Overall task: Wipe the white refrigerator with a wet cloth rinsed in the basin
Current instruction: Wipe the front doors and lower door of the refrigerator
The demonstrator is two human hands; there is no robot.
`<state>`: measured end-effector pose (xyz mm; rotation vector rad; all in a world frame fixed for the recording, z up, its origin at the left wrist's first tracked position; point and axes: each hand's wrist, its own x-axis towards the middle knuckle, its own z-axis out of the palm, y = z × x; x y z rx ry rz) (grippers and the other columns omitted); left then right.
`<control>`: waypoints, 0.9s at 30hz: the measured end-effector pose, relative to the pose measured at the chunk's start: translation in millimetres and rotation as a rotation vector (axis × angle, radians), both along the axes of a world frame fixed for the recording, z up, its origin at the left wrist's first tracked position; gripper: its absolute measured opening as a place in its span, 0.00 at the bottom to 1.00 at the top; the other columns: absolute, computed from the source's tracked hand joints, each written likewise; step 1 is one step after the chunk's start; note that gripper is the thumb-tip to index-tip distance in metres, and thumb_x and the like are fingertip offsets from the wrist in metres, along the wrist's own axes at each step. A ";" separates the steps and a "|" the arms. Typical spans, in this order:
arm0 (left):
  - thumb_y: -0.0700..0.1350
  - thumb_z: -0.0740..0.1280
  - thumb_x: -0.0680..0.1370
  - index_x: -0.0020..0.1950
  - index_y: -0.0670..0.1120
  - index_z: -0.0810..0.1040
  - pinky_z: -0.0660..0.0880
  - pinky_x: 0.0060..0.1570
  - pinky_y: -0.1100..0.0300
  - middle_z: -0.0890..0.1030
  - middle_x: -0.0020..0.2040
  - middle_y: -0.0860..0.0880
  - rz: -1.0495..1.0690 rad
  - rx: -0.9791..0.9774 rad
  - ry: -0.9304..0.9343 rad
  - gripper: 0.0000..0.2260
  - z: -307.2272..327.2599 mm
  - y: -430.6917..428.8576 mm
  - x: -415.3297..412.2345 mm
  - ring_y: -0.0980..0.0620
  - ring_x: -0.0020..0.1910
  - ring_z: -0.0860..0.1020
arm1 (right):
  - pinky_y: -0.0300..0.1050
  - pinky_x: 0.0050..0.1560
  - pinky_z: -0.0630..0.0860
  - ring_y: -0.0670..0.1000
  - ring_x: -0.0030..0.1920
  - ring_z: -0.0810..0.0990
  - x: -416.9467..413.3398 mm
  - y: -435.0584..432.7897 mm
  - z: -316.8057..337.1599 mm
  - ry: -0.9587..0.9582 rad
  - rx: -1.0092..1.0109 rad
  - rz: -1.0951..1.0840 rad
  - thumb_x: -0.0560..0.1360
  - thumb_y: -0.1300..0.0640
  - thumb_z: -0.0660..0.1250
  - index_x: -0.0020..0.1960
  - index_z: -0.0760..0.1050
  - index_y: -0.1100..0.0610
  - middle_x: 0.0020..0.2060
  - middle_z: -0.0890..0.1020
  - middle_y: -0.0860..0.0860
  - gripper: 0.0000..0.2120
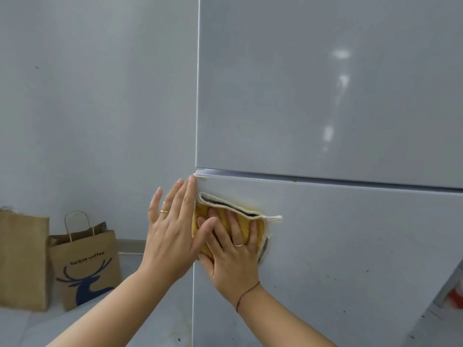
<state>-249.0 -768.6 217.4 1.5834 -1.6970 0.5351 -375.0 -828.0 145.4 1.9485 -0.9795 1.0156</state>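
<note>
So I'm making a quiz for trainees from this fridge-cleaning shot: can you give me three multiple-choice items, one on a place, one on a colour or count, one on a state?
1. Where on the fridge is the cloth pressed?
A. top left of the lower door
B. middle of the upper door
C. on the side panel

2. How many paper bags stand on the floor at the left?
A. one
B. two
C. four

3. How does the right hand meet the cloth?
A. hovering clear of it
B. pinching one corner
C. flat on it, fingers spread

Answers:
1 A, the cloth sits just under the gap between the doors, at the left edge.
2 B, a plain bag stands beside a deer-print bag.
3 C, the palm and fingers lie spread over the yellow cloth; the left hand rests open at the door edge.
</note>
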 end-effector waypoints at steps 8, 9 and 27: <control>0.66 0.44 0.80 0.78 0.47 0.49 0.48 0.70 0.65 0.61 0.70 0.54 -0.157 -0.070 0.219 0.33 -10.2 -7.4 -9.5 0.55 0.71 0.60 | 0.60 0.69 0.57 0.49 0.72 0.63 -20.6 -11.2 44.0 -0.172 -0.107 0.067 0.71 0.33 0.63 0.72 0.65 0.45 0.72 0.65 0.45 0.33; 0.67 0.44 0.79 0.78 0.49 0.46 0.49 0.69 0.65 0.60 0.71 0.55 -0.160 -0.070 0.233 0.33 -12.8 -9.3 -10.6 0.58 0.72 0.58 | 0.60 0.70 0.56 0.50 0.72 0.63 -25.0 -14.1 53.0 -0.210 -0.110 0.047 0.71 0.33 0.63 0.72 0.65 0.46 0.71 0.65 0.46 0.33; 0.65 0.50 0.76 0.76 0.57 0.32 0.57 0.71 0.40 0.49 0.79 0.44 -0.081 -0.088 0.469 0.36 -22.3 -28.0 -50.0 0.40 0.76 0.54 | 0.62 0.69 0.54 0.58 0.70 0.61 -241.0 -67.2 59.7 -0.217 -0.226 -0.154 0.75 0.32 0.48 0.72 0.58 0.50 0.67 0.64 0.55 0.32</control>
